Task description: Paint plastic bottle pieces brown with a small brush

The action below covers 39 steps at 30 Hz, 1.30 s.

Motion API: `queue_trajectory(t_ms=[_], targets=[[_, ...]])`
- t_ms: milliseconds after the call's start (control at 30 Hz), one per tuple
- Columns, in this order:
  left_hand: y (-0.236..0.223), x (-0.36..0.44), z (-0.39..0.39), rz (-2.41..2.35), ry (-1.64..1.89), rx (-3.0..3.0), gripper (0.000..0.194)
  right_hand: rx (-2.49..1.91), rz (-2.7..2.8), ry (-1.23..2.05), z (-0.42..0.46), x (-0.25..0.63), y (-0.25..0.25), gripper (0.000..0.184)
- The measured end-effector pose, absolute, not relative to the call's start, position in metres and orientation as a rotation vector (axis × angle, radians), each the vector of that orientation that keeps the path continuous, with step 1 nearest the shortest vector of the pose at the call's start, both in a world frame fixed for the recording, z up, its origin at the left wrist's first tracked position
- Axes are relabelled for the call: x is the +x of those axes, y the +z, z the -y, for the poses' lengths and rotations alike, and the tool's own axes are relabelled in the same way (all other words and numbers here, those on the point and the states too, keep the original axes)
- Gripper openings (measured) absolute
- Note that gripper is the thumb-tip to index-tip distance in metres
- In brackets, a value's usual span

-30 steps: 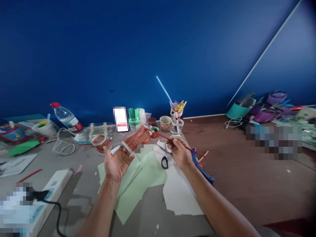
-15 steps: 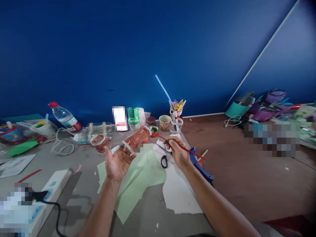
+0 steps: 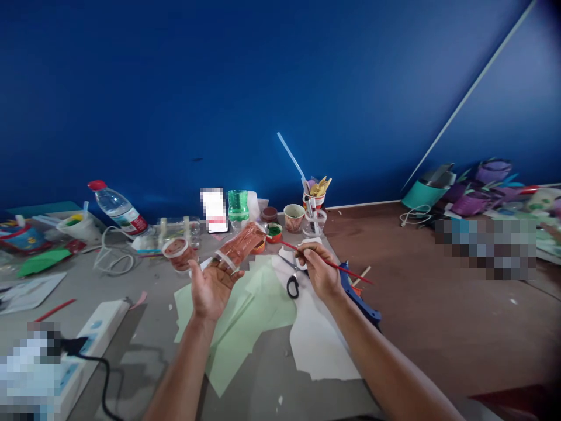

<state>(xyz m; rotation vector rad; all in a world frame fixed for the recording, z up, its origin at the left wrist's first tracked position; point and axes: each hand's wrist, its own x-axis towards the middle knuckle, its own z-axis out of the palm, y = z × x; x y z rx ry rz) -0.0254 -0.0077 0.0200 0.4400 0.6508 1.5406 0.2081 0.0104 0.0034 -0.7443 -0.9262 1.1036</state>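
Observation:
My left hand (image 3: 210, 292) is palm up, with its fingers under a clear plastic bottle piece (image 3: 242, 244) coated in reddish-brown paint. The piece lies tilted, its pale rim near my palm and its far end pointing away to the right. A thin red paintbrush (image 3: 356, 275) is pinched in my right hand (image 3: 322, 273). Its tip is at the far end of the bottle piece; whether it touches is hard to tell. Just behind that end stands a small orange cup with green paint (image 3: 274, 233). Scissors with black handles (image 3: 293, 286) lie left of my right hand.
Pale green paper (image 3: 245, 333) and white paper (image 3: 319, 345) lie under my arms. A brown-painted cup (image 3: 177, 255), a phone (image 3: 214, 210), a paper cup (image 3: 293, 217) and a water bottle (image 3: 118, 207) stand behind. A blue glue gun (image 3: 362, 304) lies right, a power strip (image 3: 94, 339) left.
The brush tip has moved left, from beside the small green-paint cup to the far end of the painted bottle piece. My left hand keeps its hold, and the view has shifted slightly.

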Motion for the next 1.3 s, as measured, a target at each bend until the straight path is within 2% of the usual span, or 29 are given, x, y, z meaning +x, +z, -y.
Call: queue_trajectory(t_ms=[200, 567, 833, 1067, 1300], targets=[[0.019, -0.024, 0.008, -0.665, 1.528, 0.507, 0.082, -0.747, 0.942, 1.115, -0.011, 0.206, 0.001, 0.010], [0.008, -0.022, 0.005, -0.701, 1.569, 0.674, 0.068, -0.756, 0.939, 1.071, -0.013, 0.209, 0.000, 0.011], [0.007, -0.021, 0.005, -0.741, 1.590, 0.737, 0.072, -0.760, 0.900, 1.070, -0.013, 0.208, 0.001, 0.009], [0.007, -0.019, 0.005, -0.784, 1.619, 0.714, 0.070, -0.581, 0.691, 1.210, -0.017, 0.214, 0.003, 0.004], [0.006, -0.019, 0.009, -0.781, 1.601, 0.679, 0.064, -0.493, 0.626, 1.308, -0.017, 0.219, -0.001, 0.006]])
